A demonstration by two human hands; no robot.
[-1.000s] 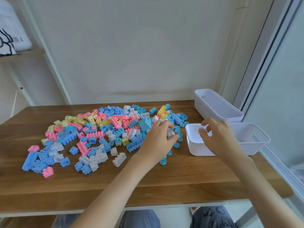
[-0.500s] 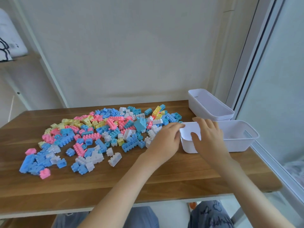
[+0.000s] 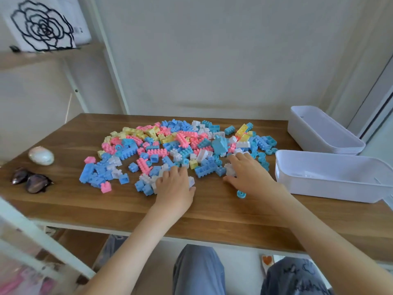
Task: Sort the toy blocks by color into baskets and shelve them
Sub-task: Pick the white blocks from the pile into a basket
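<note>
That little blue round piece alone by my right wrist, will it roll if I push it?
The small blue round plastic piece lies flat on the wooden table, so a push would probably slide it, not roll it. It looks tiny and hollow, so likely very light and easily flicked away.

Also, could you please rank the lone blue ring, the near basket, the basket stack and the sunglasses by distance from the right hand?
From the right hand, nearest first:
1. Blue ring, right beside the wrist.
2. Near basket, just to the right.
3. Basket stack, behind on the right.
4. Sunglasses, at the table's far left.
</note>
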